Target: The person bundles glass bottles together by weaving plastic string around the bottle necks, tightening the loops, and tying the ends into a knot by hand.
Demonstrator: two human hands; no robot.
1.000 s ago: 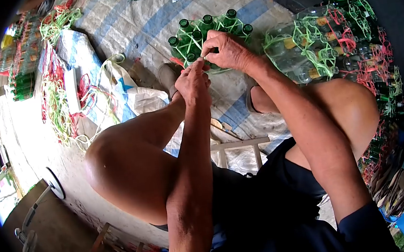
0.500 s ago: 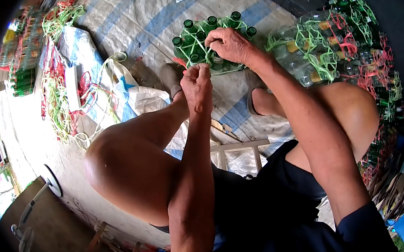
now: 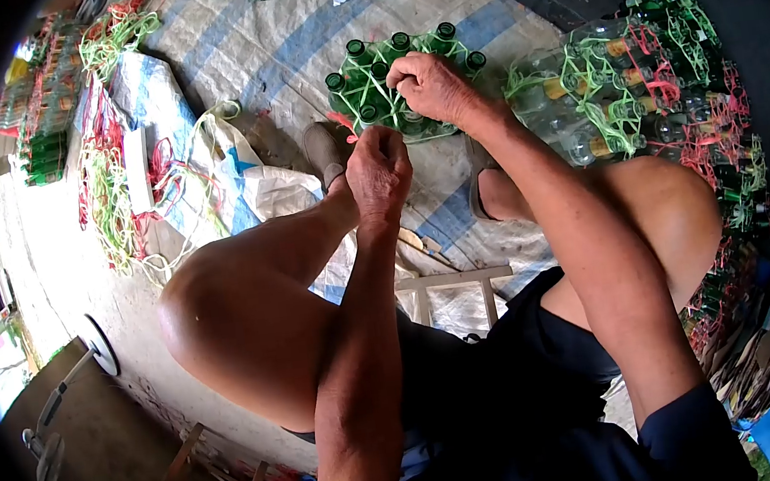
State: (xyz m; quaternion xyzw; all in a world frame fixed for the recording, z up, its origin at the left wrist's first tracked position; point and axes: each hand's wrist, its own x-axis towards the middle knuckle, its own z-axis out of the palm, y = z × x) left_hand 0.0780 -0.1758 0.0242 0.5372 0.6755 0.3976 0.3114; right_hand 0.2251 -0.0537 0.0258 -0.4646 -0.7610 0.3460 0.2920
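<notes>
A cluster of upright green glass bottles [image 3: 357, 51] stands on the sheet between my feet, with light green plastic twine [image 3: 437, 132] wound around and between the necks. Over the middle of the cluster, my right hand [image 3: 432, 86] is closed in a pinch among the bottle necks, close to strands of that twine. My left hand [image 3: 380, 173] is closed at the near side of the cluster, just below a front bottle; what its fingers hold is hidden. A piece of red twine [image 3: 343, 124] sticks out at the cluster's left front.
Bundles of clear and green bottles [image 3: 591, 89] tied with green and pink twine line the right side. Loose twine [image 3: 113, 191] hangs in heaps on the left. A striped tarp [image 3: 234, 44] covers the floor. A low wooden frame [image 3: 456, 279] lies between my legs.
My left hand has dropped slightly toward me and turned, its back now more in view. My right hand stays over the bottles with a small shift left.
</notes>
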